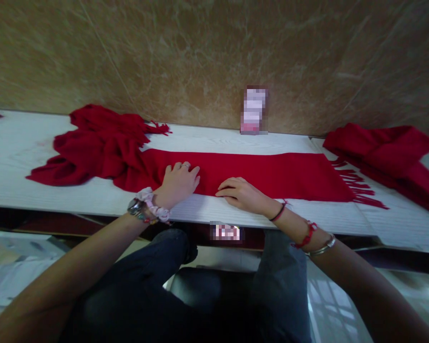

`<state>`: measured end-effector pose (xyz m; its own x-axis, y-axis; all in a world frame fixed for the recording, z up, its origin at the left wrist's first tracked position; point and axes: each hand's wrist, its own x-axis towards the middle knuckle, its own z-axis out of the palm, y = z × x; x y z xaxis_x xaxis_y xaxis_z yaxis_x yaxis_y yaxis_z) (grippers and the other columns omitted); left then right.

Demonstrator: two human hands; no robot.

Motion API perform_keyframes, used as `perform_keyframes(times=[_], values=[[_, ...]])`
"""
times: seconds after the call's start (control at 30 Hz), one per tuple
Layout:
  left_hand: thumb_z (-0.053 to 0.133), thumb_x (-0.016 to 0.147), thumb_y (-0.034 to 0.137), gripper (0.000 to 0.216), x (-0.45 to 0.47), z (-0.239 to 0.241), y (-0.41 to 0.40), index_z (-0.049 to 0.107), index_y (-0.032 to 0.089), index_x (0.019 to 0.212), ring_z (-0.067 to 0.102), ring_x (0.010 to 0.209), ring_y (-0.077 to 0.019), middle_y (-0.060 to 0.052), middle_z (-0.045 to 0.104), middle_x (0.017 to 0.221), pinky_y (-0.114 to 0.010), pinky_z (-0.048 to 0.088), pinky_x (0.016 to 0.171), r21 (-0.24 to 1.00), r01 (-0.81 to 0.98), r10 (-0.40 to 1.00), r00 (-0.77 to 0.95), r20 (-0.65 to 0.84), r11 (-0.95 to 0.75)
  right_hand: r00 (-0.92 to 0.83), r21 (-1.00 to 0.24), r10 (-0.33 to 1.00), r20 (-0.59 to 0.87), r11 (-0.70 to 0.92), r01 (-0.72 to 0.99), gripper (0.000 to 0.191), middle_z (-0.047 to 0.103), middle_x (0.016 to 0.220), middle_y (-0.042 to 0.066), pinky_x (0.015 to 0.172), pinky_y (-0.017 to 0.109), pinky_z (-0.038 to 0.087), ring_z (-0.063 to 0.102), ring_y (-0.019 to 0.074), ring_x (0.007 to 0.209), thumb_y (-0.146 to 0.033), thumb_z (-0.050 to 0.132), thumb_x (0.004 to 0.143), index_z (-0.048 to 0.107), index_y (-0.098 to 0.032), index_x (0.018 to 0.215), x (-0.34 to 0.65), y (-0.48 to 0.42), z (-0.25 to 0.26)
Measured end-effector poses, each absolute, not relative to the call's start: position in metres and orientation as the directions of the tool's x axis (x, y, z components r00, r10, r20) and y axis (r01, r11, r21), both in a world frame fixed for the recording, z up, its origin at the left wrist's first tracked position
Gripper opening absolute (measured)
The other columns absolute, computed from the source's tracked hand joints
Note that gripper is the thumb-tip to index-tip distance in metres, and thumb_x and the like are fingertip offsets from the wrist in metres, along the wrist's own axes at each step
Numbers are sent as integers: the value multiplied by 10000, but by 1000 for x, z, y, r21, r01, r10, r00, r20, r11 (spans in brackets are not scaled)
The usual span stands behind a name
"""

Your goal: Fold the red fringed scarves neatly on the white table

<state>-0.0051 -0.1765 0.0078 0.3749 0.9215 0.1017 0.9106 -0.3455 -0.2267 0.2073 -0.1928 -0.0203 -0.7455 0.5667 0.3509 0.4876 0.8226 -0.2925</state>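
Red scarf (271, 176) on white table (14, 157) | right stretch flat, left part bunched, seemingly unsmoothed | left hand (179, 185) loosely spread atop, no grasp visible | right hand (243, 194) curled at near edge, cannot tell if pinching

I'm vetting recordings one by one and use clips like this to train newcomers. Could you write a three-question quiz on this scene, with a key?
1. True or false: the left hand rests on the fringed red scarf.
2. Multiple choice: the fringe at the scarf's flat end lies
A) left of the left hand
B) between the hands
C) right of the right hand
3. Short answer: which wrist wears the watch?

Key: 1. True. 2. C. 3. The left wrist.
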Motion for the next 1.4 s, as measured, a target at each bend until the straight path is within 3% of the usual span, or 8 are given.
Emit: perform_keyframes(times=[0.23, 0.53, 0.73, 0.97, 1.03, 1.13, 1.2, 1.4], values=[[342, 871, 137, 369, -2, 0, -165, 545, 128, 1179, 530, 1000, -172, -102, 559, 1104, -296, 408, 903, -76, 744, 743, 668, 54, -664, -751, -280, 558, 353, 829, 485, 233, 644, 1058, 95, 890, 355, 400, 544, 197, 1020, -146, 506, 876, 686, -151, 1025, 207, -192, -22], [298, 892, 221, 399, -3, 16, -166, 549, 127, 1187, 553, 964, -263, -154, 556, 1063, -365, 455, 749, -241, 926, 952, 305, 22, -291, -743, -287, 567, 357, 823, 490, 229, 641, 1055, 85, 879, 351, 397, 544, 186, 1013, -161, 499, 884, 686, -183, 1015, 207, -192, -21], [306, 901, 199, 415, 6, 0, -156, 490, 215, 1273, 492, 1042, -202, -97, 506, 1177, -327, 423, 845, -52, 770, 769, 638, 44, -636, -745, -274, 557, 366, 830, 485, 241, 639, 1070, 92, 885, 359, 396, 539, 194, 1023, -154, 492, 882, 678, -170, 1033, 207, -192, -23], [263, 929, 343, 451, 1, 10, -158, 485, 172, 1282, 485, 1067, -345, -187, 489, 1224, -456, 441, 776, -207, 962, 977, 197, 76, -178, -747, -289, 564, 352, 824, 487, 247, 635, 1068, 88, 880, 362, 391, 535, 191, 1021, -154, 480, 888, 678, -184, 1033, 207, -192, -22], [257, 937, 364, 464, 5, 9, -159, 477, 171, 1296, 458, 1133, -355, -191, 462, 1288, -494, 418, 838, -193, 959, 971, 225, 75, -207, -747, -291, 566, 350, 823, 487, 246, 637, 1065, 92, 875, 362, 392, 536, 192, 1016, -150, 481, 887, 678, -174, 1031, 207, -192, -22], [225, 954, 366, 466, 10, 1, -155, 368, 253, 1384, 305, 1306, -330, -118, 323, 1455, -546, 316, 979, -95, 891, 895, 446, 14, -443, -748, -288, 565, 348, 824, 488, 243, 639, 1053, 94, 869, 360, 393, 537, 194, 1011, -138, 487, 879, 680, -169, 1023, 207, -193, -20], [208, 958, 380, 475, 9, -7, -148, 274, 311, 1423, 201, 1365, -332, -67, 225, 1513, -598, 244, 1013, -21, 862, 862, 504, -54, -506, -749, -284, 565, 346, 824, 490, 242, 640, 1048, 90, 866, 357, 391, 538, 192, 1008, -136, 489, 877, 680, -178, 1019, 206, -193, -20], [168, 941, 459, 539, -8, -12, -132, 208, 292, 1451, 151, 1372, -398, -94, 171, 1529, -668, 221, 990, 46, 974, 971, 225, -87, -222, -747, -287, 569, 345, 821, 493, 242, 638, 1050, 93, 866, 353, 389, 539, 191, 1009, -143, 487, 880, 677, -179, 1026, 206, -193, -21]])
